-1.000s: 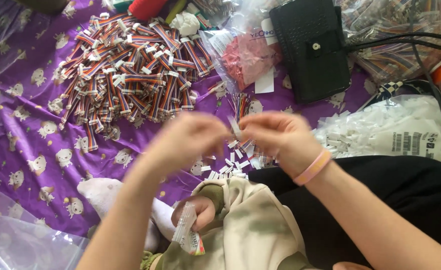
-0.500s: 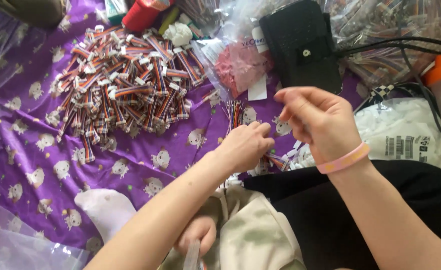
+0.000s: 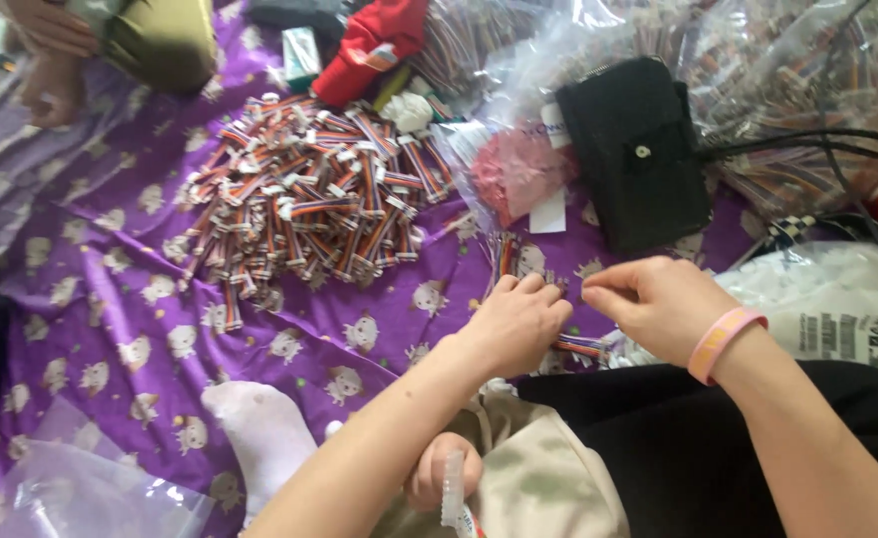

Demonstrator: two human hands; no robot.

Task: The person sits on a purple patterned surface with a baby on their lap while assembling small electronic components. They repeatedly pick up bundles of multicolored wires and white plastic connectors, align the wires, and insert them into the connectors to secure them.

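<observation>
both hands down on the purple cloth — left hand closed over small striped wires, right hand pinched, contents unclear.

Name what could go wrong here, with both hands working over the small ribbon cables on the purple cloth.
The left hand hides the short striped cables it reaches into, so it might grab several or tangle them. The right hand pinches something too small to make out; dropped, it could vanish among the white connectors or the patterned purple cloth. The big cable pile lies loose and close by, so a sweeping forearm may scatter it.
</observation>
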